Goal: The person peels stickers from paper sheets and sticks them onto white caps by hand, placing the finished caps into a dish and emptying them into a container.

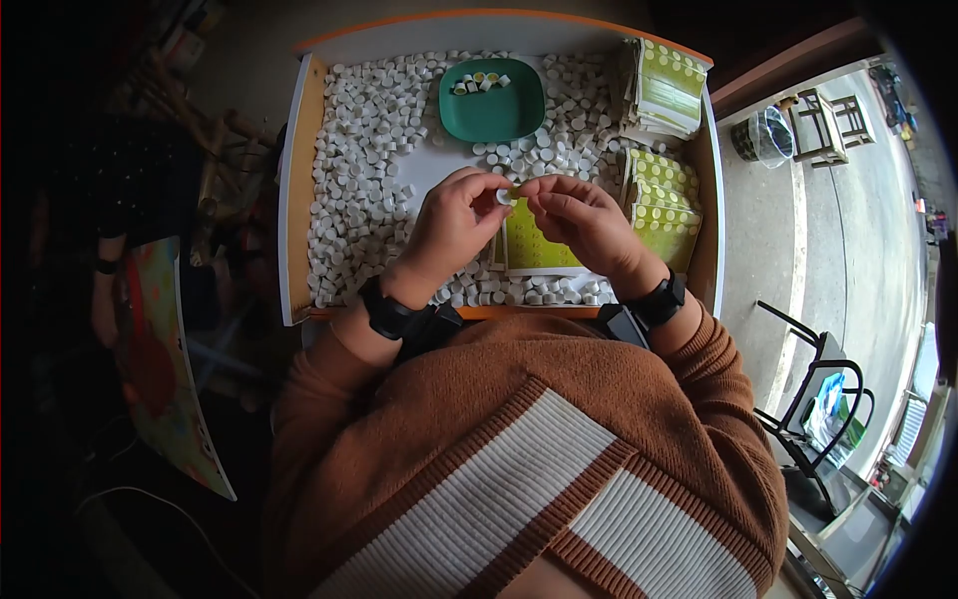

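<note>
Between finger and thumb of my left hand (459, 222) is a small white cap (505, 197). My right hand (582, 222) pinches a small yellow-green sticker (515, 191) at the cap's edge. Under my hands lies a green sheet (534, 245) with rows of round marks. Many loose white caps (364, 170) surround it inside the tray. Beyond my hands a teal dish (491, 120) holds several caps, some with yellow tops.
The shallow tray (291, 200) has pale walls and orange edges. Stacks of green sticker sheets (671, 85) stand along its right side. At far right are a chair (823, 399), stools (820, 128) and a lined bin (768, 137). A person's arm (105, 290) shows at left.
</note>
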### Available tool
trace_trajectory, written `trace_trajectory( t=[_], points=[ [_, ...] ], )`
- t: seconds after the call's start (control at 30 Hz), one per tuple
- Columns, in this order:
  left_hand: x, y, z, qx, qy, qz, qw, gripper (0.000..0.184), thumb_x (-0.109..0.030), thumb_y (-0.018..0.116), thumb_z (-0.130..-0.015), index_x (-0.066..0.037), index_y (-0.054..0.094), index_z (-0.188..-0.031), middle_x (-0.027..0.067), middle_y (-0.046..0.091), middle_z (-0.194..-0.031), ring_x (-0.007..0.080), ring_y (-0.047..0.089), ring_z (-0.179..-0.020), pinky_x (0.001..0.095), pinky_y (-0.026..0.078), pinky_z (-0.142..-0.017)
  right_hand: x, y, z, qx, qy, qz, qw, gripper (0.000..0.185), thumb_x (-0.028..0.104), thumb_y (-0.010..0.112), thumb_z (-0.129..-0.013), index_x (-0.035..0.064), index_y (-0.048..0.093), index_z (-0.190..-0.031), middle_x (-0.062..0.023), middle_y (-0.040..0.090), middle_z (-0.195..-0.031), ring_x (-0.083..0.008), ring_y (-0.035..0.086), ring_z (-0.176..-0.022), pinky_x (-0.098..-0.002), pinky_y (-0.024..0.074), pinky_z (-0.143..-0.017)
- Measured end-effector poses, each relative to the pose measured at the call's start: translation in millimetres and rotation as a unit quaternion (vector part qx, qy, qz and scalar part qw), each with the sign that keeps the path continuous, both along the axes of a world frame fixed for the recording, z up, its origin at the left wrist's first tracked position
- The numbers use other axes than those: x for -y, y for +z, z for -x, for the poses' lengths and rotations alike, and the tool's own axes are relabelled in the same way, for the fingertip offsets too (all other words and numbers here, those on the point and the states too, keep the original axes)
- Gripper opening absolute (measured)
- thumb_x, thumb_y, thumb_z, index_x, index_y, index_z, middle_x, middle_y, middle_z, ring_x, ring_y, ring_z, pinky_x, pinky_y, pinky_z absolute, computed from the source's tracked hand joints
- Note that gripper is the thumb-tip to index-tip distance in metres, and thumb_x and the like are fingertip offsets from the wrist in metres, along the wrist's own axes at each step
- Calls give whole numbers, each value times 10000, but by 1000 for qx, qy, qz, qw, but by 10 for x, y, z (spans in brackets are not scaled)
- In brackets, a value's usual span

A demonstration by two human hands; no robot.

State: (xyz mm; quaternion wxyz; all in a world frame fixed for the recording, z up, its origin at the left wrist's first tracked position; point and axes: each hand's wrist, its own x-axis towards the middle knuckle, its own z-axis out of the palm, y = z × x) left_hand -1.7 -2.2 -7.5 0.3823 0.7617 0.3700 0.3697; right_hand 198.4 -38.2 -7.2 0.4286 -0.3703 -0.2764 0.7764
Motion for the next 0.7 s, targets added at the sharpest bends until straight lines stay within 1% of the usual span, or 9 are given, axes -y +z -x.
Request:
trace_trajectory(
  t=[0.13,0.27,0.43,0.53,0.57,0.6,0.67,0.7],
  points=[
    [28,-1,-27,4,15,26,1000,253,12,679,-751,-16,618,-994,101,637,-853,198,625,-714,296,507,-655,-2,-26,22,-43,17,4,999,230,134,534,-931,19,583,-1124,9,599,-909,-58,520,-739,-168,426,-669],
    [18,-83,-31,28,12,35,999,257,15,675,-751,-18,616,-1000,101,635,-848,198,621,-706,297,507,-652,-2,-8,47,-26,20,5,999,217,138,525,-936,19,593,-1105,15,589,-890,-57,513,-731,-171,420,-655],
    [45,6,-36,20,11,4,1000,282,18,665,-761,-27,603,-1033,89,620,-816,191,606,-683,299,505,-643,-10,0,44,-31,35,-14,999,210,130,538,-929,19,600,-1097,24,574,-857,-52,502,-729,-173,410,-648],
    [64,43,-36,17,17,-12,1000,282,13,653,-776,-30,594,-1048,80,612,-798,188,596,-669,295,502,-639,-10,-11,63,35,36,-28,998,197,107,551,-922,20,588,-1095,34,559,-840,-58,496,-709,-182,405,-633],
    [57,16,-34,25,19,-10,999,281,2,652,-782,-30,590,-1054,78,609,-799,186,594,-667,288,498,-633,-9,-23,80,35,36,-27,998,197,107,551,-922,20,588,-1095,34,559,-840,-58,496,-709,-182,405,-633],
    [42,-19,-32,34,22,-9,999,280,-8,651,-789,-30,585,-1060,76,606,-800,185,591,-665,281,494,-627,-9,-43,102,113,11,-75,991,188,102,563,-913,22,583,-1083,23,559,-838,-62,501,-705,-190,414,-629],
    [2,-73,-3,42,26,-7,999,280,-19,650,-795,-30,580,-1066,74,603,-801,184,589,-662,273,490,-621,-4,-83,143,265,-38,-168,949,175,91,587,-897,26,572,-1059,0,560,-834,-72,510,-698,-207,431,-620],
    [-45,-95,50,82,52,83,992,249,-37,652,-799,-29,587,-1040,74,600,-805,182,586,-665,269,488,-621,2,-94,134,264,-37,-169,949,175,91,587,-897,26,572,-1059,0,560,-834,-72,510,-698,-207,431,-620]
  ],
)
